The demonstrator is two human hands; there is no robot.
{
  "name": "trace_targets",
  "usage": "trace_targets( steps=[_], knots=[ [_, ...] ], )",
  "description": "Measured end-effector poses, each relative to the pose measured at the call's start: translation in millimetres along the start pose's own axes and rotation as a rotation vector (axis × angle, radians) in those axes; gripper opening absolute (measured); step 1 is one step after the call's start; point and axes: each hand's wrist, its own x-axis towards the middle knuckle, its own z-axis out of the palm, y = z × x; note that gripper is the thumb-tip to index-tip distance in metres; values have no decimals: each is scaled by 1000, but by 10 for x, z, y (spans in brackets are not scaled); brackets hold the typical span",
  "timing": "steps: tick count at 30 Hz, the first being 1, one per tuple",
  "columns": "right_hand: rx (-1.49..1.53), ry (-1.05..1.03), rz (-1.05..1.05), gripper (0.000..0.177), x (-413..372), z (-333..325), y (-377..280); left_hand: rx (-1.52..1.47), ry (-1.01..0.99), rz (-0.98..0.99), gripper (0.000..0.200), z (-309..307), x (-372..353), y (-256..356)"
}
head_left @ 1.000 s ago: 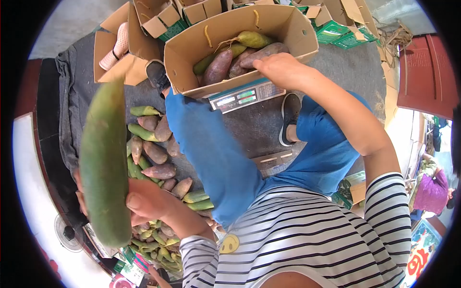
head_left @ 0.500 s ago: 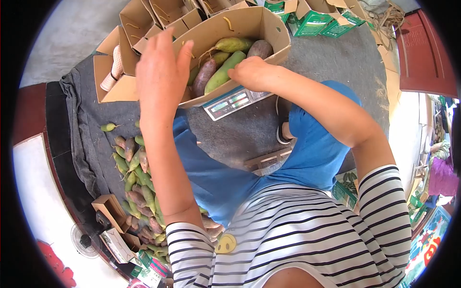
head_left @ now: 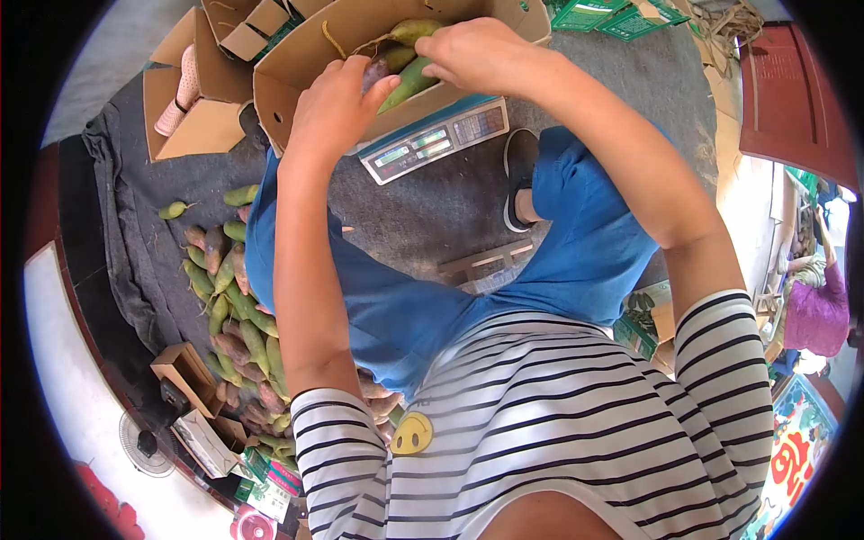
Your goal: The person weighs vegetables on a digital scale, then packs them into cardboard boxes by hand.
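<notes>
An open cardboard box point(head_left: 268, 101) holds several radishes, among them a long green radish point(head_left: 411, 83), a purple one point(head_left: 374, 72) and a yellow-green one point(head_left: 416, 31). Beneath the box, a scale point(head_left: 434, 144) shows its lit display. My left hand point(head_left: 337, 108) reaches over the near left side of the box beside the purple radish, thumb apart from the fingers. Over the right part of the box, my right hand point(head_left: 472, 58) has bent, parted fingers at the green radishes; the far fingers' contact is partly hidden.
A radish pile point(head_left: 238, 333) lies on the dark cloth at left. Beside the box is another carton point(head_left: 202, 130) with a pink patterned object point(head_left: 183, 90). Green cartons point(head_left: 621, 20) stand at the top. A person in purple point(head_left: 814, 306) is far right.
The box and scale appear higher and further left in view. My left hand has come down to the box side, and my right hand's thumb and fingers are further apart.
</notes>
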Motion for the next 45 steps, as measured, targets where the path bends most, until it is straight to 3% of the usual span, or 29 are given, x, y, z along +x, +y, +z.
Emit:
trace_targets(
  steps=[7,8,11,14,16,20,23,27,29,31,34,37,38,41,44,45],
  knots=[
    [-32,-142,105,25,66,-28,17,66,77,69,53,179,-65,73],
    [-24,-63,62,24,54,-34,25,75,-90,3,61,99,-52,149],
    [-49,-38,16,19,71,-34,27,49,-106,108,58,182,-64,153],
    [-27,-20,30,20,92,-84,-52,139,-188,141,38,254,-55,169],
    [-30,30,28,19,116,-83,-78,154,-225,100,24,326,6,208],
    [32,220,80,17,261,-141,-109,65,-162,168,19,433,20,107],
    [26,505,-16,18,495,-193,95,87,-178,145,18,440,38,139],
    [-254,171,76,30,964,-109,553,55,-148,154,18,473,50,151],
    [-251,179,12,41,1105,67,718,60,-148,174,17,476,64,140],
    [-183,4,162,51,1179,155,690,54,-134,186,16,450,81,127],
    [-182,-74,206,33,1328,108,666,71,-148,200,15,424,86,158],
    [-194,-207,101,33,1375,117,718,67,-137,225,16,438,82,183],
    [-157,-97,0,33,1335,227,826,80,-161,232,16,401,79,244],
    [-128,-58,-71,28,913,-28,845,95,-194,296,15,319,66,431],
    [-80,40,61,28,259,-155,1071,151,-186,445,11,315,131,721],
    [-135,-15,154,31,11,-183,1214,208,-171,519,9,301,176,869]
  ],
)
